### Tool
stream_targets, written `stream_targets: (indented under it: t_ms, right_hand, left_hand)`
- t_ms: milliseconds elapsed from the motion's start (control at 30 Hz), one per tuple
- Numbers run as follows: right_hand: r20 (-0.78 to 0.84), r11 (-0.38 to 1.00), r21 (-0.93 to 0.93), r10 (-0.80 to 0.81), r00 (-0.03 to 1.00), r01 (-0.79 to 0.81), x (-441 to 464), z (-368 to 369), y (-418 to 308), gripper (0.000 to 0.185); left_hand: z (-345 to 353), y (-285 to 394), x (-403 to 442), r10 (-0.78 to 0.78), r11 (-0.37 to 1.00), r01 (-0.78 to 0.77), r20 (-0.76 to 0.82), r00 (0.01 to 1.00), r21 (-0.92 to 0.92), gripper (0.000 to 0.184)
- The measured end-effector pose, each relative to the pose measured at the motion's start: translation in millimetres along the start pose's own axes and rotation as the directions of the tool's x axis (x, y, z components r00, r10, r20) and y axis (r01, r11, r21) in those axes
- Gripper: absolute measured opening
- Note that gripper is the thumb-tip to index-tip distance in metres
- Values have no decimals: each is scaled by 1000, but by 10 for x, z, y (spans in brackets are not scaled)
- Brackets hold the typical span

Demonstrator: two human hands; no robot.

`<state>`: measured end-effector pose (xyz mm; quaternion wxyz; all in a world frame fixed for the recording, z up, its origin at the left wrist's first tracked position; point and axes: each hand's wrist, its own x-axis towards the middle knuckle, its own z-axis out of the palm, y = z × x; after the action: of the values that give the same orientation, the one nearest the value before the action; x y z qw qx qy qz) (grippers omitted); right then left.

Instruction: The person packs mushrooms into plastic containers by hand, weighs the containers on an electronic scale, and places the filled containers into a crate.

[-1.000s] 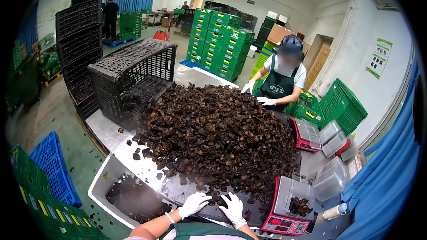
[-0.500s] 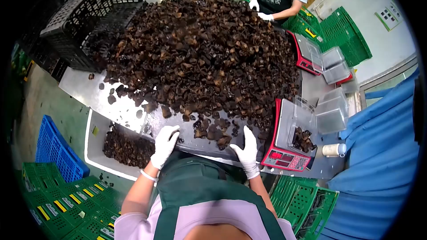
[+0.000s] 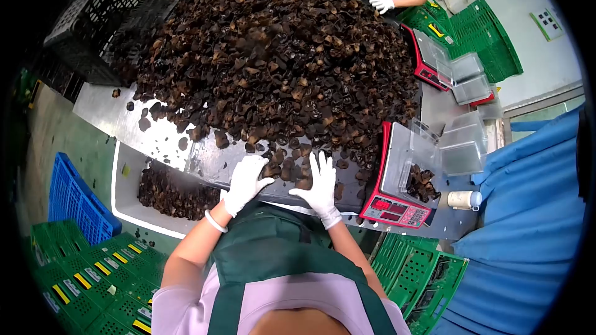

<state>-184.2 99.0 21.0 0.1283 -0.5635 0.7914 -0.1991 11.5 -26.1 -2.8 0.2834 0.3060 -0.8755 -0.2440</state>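
A large heap of black wood ear mushrooms covers most of the metal table. At the near edge, my gloved left hand lies with its thumb apart and its fingers stretched toward the loose pieces. My right hand, also in a white glove, is spread open with its fingertips at a few loose mushrooms. These pieces lie between and just beyond both hands. Neither hand has anything in its grasp. To the right stands a red scale, with a clear plastic box holding mushrooms on it.
A white bin with mushrooms stands lower left. A black crate rests on the table's left. Clear boxes, a bottle and a second scale line the right. Across the table is a co-worker's gloved hand.
My hands have moved forward and closer together, up to the loose mushrooms at the table's near edge. The view has tilted down slightly, and the co-worker's hands have moved apart.
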Motion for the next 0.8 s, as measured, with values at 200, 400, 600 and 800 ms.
stream_targets:
  t_ms: [200,400,600,800]
  right_hand:
    - [-26,999,-16,-44,999,43,125,81,-49,104]
    - [-259,998,53,-4,966,19,-121,-19,370,52]
    - [-239,998,54,31,971,-18,-95,-286,259,74]
    - [-368,999,-25,16,930,-27,-255,-330,557,61]
  left_hand:
    - [92,-132,-67,10,999,-13,-69,998,-49,45]
    - [-33,-28,-39,-69,996,66,-32,997,-66,38]
    - [-281,59,-29,-86,988,69,-116,990,-140,29]
    - [-1178,-648,-956,-506,774,594,-349,788,220,41]
